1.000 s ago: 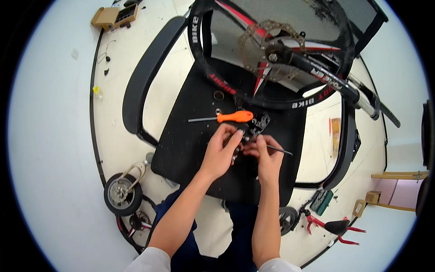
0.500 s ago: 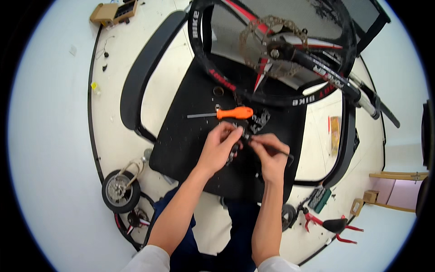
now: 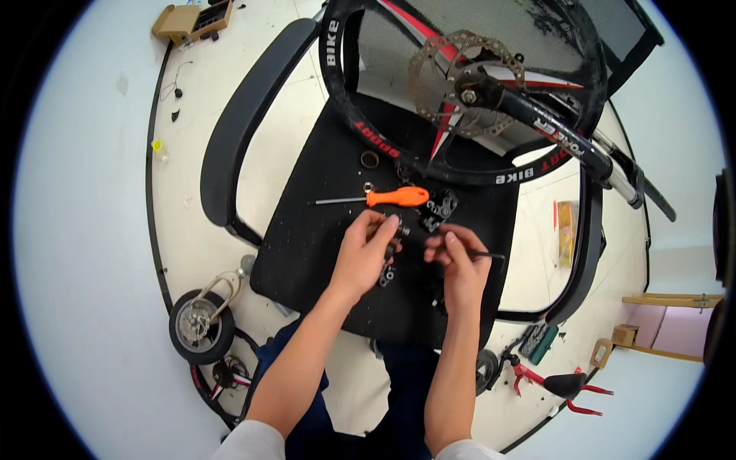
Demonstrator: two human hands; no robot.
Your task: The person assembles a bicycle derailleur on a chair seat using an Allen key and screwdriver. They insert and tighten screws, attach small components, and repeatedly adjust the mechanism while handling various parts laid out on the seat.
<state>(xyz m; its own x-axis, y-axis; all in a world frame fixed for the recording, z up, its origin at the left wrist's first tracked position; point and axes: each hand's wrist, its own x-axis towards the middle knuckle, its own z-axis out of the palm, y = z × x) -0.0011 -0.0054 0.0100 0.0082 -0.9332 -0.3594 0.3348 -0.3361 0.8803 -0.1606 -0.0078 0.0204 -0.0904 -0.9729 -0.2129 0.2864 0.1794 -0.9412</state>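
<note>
Over the black chair seat (image 3: 303,238), my left hand (image 3: 362,249) pinches a small dark metal part (image 3: 403,229), mostly covered by the fingers. To its right, my right hand (image 3: 465,268) is closed on a black L-shaped hex key (image 3: 491,254), whose bent end points right. The two hands are apart. An orange-handled screwdriver (image 3: 402,197) lies just beyond them with its shaft to the left. Small black bike parts (image 3: 442,205) rest between it and the right hand. A small dark part with holes (image 3: 387,276) sits below the left fingers.
A bicycle wheel with disc rotor (image 3: 460,175) and fork (image 3: 571,142) stand at the far side of the seat. Armrests (image 3: 245,123) flank it. A metal ring (image 3: 369,159) lies beyond the screwdriver. On the floor are a small wheel (image 3: 201,326) and a red frame (image 3: 529,374).
My hands have drawn apart; the right one, with the hex key, has moved slightly right, away from the part in my left fingers. The view has shifted a little.
</note>
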